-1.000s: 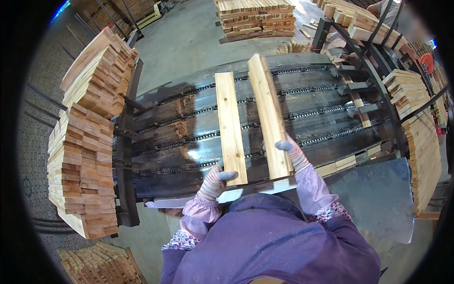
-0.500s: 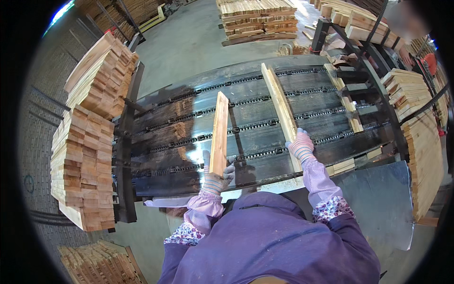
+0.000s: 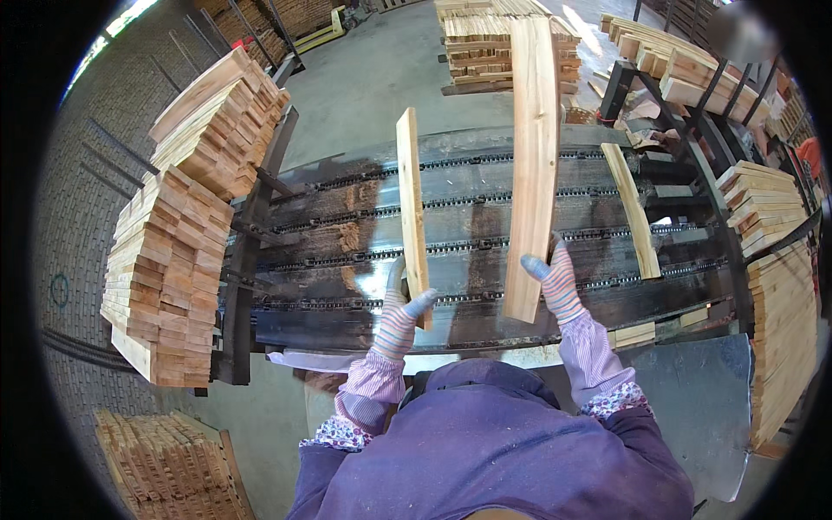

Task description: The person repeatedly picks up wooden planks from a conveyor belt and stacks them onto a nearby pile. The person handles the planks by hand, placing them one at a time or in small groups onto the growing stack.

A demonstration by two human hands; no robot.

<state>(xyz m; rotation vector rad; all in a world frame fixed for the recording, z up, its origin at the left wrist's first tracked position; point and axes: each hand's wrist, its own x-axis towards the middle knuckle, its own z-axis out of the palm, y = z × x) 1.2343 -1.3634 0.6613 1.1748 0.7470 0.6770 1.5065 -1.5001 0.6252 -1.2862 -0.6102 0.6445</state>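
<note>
My left hand (image 3: 399,316), in a striped knit glove, grips the near end of a narrow-looking wooden board (image 3: 411,204), thumb on its right side. The board points away from me, over the chain conveyor (image 3: 468,217). My right hand (image 3: 557,279), gloved alike, is closed on the right edge of a longer wooden board (image 3: 533,165), thumb on its face near the lower end. That board is raised off the conveyor with its broad face toward me. Some fingers are hidden behind both boards. A third wooden board (image 3: 634,212) lies on the chains to the right.
Tall stacks of boards (image 3: 165,286) stand on the left beside a dark metal frame (image 3: 238,295). More boards are piled at the right (image 3: 780,303), and a pallet stack (image 3: 464,52) stands beyond the conveyor. A grey sheet (image 3: 693,399) covers the near right side.
My right hand has lifted its board off the chains and turned the broad face toward me. The left board has been turned to look narrower. The whole view has shifted slightly.
</note>
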